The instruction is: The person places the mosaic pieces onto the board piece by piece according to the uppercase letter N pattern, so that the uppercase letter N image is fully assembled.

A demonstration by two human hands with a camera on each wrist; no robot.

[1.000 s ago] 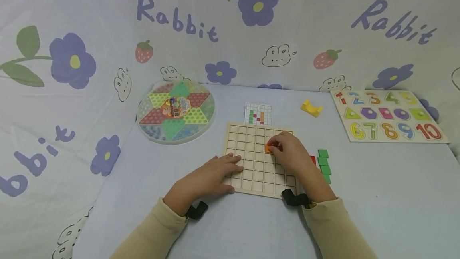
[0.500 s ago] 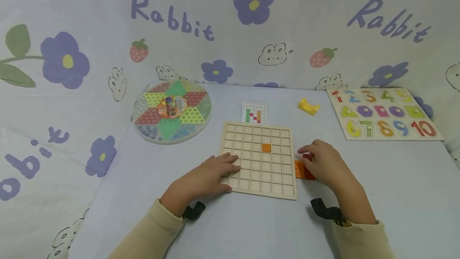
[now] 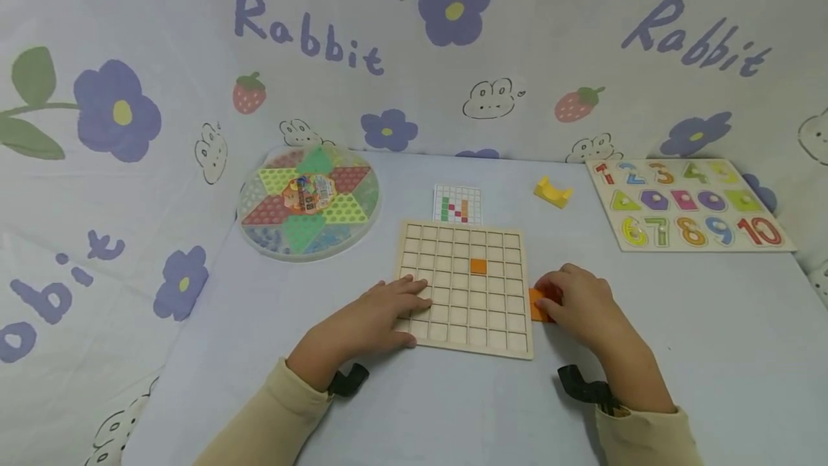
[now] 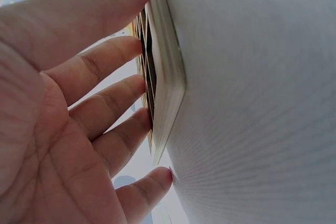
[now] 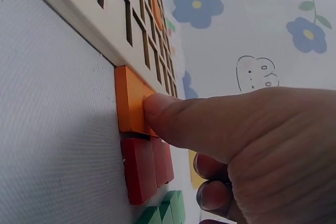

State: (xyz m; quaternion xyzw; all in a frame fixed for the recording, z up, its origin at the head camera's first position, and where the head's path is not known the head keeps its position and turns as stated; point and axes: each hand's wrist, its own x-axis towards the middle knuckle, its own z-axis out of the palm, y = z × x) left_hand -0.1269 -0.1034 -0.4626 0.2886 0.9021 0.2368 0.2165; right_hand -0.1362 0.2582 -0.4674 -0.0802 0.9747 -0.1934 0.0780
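A square wooden grid board (image 3: 440,315) lies flat mid-table, with one orange tile (image 3: 478,267) set in a cell. My left hand (image 3: 371,322) rests on the board's left edge, fingers spread; the left wrist view shows its fingertips along the rim. Beside the board's right edge, my right hand (image 3: 582,311) pinches at an orange tile (image 5: 131,103) on the table. Its thumb (image 5: 165,109) touches the tile's face; the index fingertip is hidden in the right wrist view. Red tiles (image 5: 139,171) and green tiles (image 5: 163,211) lie beyond the orange one.
A printed pattern card (image 3: 456,204) sits behind the board. Further off are a round star-patterned game board (image 3: 307,203) at left, a yellow curved block (image 3: 553,193), and a number-and-shape puzzle board (image 3: 688,206) at right. A printed cloth backdrop (image 3: 414,42) stands behind.
My right hand has left the orange tile in its cell and moved right, first over the red tiles, then onto the loose orange tiles. My left hand has stayed on the board.
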